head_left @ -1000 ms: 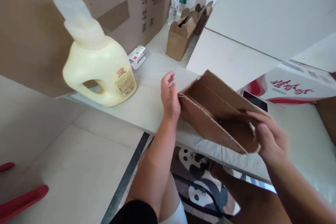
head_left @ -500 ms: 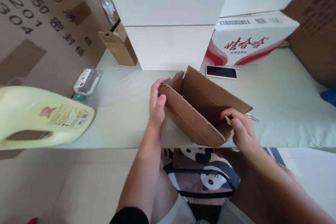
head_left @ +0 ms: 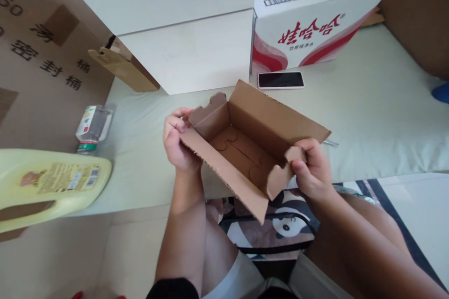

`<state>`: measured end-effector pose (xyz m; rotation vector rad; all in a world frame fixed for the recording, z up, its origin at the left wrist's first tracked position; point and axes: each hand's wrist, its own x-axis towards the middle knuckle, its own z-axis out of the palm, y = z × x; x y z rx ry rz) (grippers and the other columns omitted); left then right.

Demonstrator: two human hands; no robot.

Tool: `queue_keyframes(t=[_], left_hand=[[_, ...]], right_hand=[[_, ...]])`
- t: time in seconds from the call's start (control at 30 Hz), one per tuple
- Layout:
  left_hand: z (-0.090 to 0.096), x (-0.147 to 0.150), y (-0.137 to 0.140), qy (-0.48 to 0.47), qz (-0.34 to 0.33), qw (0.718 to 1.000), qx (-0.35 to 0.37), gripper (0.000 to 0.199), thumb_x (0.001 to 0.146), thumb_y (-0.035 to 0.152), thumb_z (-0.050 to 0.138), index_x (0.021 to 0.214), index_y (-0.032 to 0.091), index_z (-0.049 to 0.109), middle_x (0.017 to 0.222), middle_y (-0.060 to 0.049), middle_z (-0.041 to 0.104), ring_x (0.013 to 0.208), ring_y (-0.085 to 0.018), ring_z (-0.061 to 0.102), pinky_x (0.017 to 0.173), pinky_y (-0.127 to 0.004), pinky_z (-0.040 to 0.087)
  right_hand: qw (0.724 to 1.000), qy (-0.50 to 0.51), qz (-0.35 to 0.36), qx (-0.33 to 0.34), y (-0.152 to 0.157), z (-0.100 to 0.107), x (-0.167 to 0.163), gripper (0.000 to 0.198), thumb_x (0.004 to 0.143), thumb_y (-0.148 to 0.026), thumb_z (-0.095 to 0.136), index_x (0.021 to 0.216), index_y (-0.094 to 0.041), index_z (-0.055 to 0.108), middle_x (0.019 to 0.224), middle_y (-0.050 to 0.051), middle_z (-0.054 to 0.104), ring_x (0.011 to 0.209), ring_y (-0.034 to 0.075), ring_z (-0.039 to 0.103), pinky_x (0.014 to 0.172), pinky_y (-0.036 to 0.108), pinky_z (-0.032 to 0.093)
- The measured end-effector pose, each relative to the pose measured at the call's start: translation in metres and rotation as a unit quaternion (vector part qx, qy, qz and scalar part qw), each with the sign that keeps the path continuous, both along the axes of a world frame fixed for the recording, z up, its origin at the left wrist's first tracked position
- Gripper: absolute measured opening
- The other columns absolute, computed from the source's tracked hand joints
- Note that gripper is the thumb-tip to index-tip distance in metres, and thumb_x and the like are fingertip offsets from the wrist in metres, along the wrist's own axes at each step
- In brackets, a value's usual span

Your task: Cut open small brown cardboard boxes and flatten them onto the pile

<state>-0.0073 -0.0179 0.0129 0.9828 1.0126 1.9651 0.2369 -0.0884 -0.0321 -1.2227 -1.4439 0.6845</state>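
An open-topped brown cardboard box [head_left: 242, 149] is held between my two hands, tilted so that its inside faces me. Interlocking flaps show on its bottom, and its long side walls flare outward. My left hand [head_left: 180, 142] is closed on the left end, thumb at the near wall's corner and fingers by the notched end flap. At the right end, my right hand [head_left: 312, 166] pinches the other notched flap between thumb and fingers. Part of a thin metallic thing [head_left: 330, 142] shows beyond the box's right corner; its kind is hidden.
A phone [head_left: 280, 80] lies behind the box, before a white and red carton [head_left: 315, 32]. White boxes [head_left: 196, 56] stand at the back. On the left are a small brown box [head_left: 126, 72], a clear bottle [head_left: 93, 126] and a big yellow jug [head_left: 63, 182].
The box has been lifted a little and tipped toward me, so its bottom now shows. Its side walls and end flaps are spread wider. The view has turned and shifted.
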Motion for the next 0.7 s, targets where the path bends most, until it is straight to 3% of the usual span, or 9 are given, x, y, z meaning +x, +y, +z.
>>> queue_keyframes(t=[0.03, 0.1, 0.2, 0.23, 0.33, 0.4, 0.5, 0.6, 0.7], left_hand=[[0.000, 0.001, 0.000, -0.003, 0.004, 1.000, -0.006, 0.044, 0.086, 0.053, 0.060, 0.065, 0.021, 0.040, 0.092, -0.006, 0.060, 0.088, -0.021, 0.064, 0.091, -0.037, 0.053], [-0.003, 0.002, 0.000, 0.005, -0.003, 1.000, -0.006, 0.041, 0.088, 0.052, 0.058, 0.065, 0.021, 0.043, 0.082, -0.005, 0.059, 0.082, -0.020, 0.064, 0.089, -0.036, 0.054], [-0.012, 0.004, 0.002, 0.029, -0.004, 1.000, -0.001, 0.044, 0.090, 0.062, 0.058, 0.071, 0.023, 0.051, 0.074, -0.003, 0.059, 0.077, -0.019, 0.063, 0.087, -0.034, 0.054], [-0.015, 0.003, 0.003, 0.041, 0.004, 0.999, -0.001, 0.045, 0.089, 0.067, 0.058, 0.077, 0.023, 0.055, 0.075, -0.003, 0.060, 0.077, -0.018, 0.063, 0.087, -0.033, 0.053], [-0.022, -0.002, 0.005, 0.147, 0.013, 0.989, 0.012, 0.047, 0.087, 0.071, 0.059, 0.097, 0.025, 0.068, 0.096, -0.005, 0.066, 0.090, -0.018, 0.066, 0.096, -0.035, 0.051], [-0.026, -0.009, 0.006, 0.272, -0.014, 0.962, 0.028, 0.042, 0.088, 0.064, 0.064, 0.104, 0.026, 0.076, 0.116, -0.008, 0.064, 0.109, -0.021, 0.063, 0.107, -0.038, 0.047], [-0.032, -0.021, 0.008, 0.378, -0.048, 0.924, 0.021, 0.036, 0.089, 0.056, 0.066, 0.101, 0.027, 0.082, 0.127, -0.010, 0.059, 0.122, -0.025, 0.059, 0.112, -0.041, 0.044], [-0.036, -0.034, 0.010, 0.347, -0.035, 0.937, -0.024, 0.032, 0.087, 0.054, 0.069, 0.097, 0.028, 0.084, 0.128, -0.010, 0.060, 0.119, -0.025, 0.060, 0.109, -0.042, 0.048], [-0.037, -0.046, 0.012, 0.268, 0.027, 0.959, -0.085, 0.026, 0.085, 0.047, 0.068, 0.092, 0.026, 0.083, 0.123, -0.008, 0.066, 0.122, -0.025, 0.060, 0.113, -0.041, 0.045]], right_hand=[[1.000, 0.002, -0.018, 0.015, 0.000, -0.001, -0.002, 0.035, 0.089, -0.055, 0.066, 0.109, -0.028, 0.057, 0.095, 0.005, 0.067, 0.080, 0.024, 0.066, 0.072, 0.038, 0.053], [0.999, 0.020, -0.033, 0.031, 0.000, -0.001, -0.005, 0.059, 0.090, -0.044, 0.067, 0.141, -0.033, 0.039, 0.121, 0.010, 0.067, 0.103, 0.029, 0.069, 0.087, 0.046, 0.057], [0.998, 0.033, 0.043, 0.035, -0.002, 0.000, -0.006, 0.091, 0.092, -0.038, 0.067, 0.157, -0.038, 0.004, 0.129, 0.011, 0.069, 0.120, 0.031, 0.069, 0.103, 0.056, 0.054], [0.995, 0.034, 0.081, 0.046, -0.003, 0.000, -0.004, 0.089, 0.092, -0.043, 0.066, 0.158, -0.039, 0.007, 0.126, 0.009, 0.072, 0.125, 0.032, 0.067, 0.107, 0.059, 0.051], [0.984, 0.058, 0.158, 0.065, -0.005, -0.002, 0.000, 0.058, 0.093, -0.063, 0.054, 0.144, -0.036, 0.046, 0.116, 0.008, 0.077, 0.141, 0.034, 0.055, 0.114, 0.061, 0.045], [0.985, 0.073, 0.154, 0.025, -0.007, -0.005, 0.002, 0.055, 0.093, -0.070, 0.046, 0.129, -0.031, 0.059, 0.112, 0.011, 0.077, 0.146, 0.035, 0.049, 0.115, 0.061, 0.044], [0.991, 0.092, 0.095, -0.017, -0.005, -0.010, 0.001, 0.063, 0.089, -0.078, 0.045, 0.122, -0.028, 0.061, 0.118, 0.013, 0.075, 0.140, 0.038, 0.054, 0.111, 0.061, 0.048], [0.992, 0.119, 0.036, -0.024, 0.001, -0.017, 0.000, 0.057, 0.090, -0.074, 0.048, 0.122, -0.028, 0.061, 0.133, 0.013, 0.068, 0.131, 0.035, 0.062, 0.104, 0.056, 0.053], [0.987, 0.126, 0.004, -0.098, 0.010, -0.025, 0.001, 0.050, 0.097, -0.065, 0.043, 0.122, -0.027, 0.063, 0.128, 0.011, 0.069, 0.116, 0.030, 0.069, 0.094, 0.051, 0.057]])
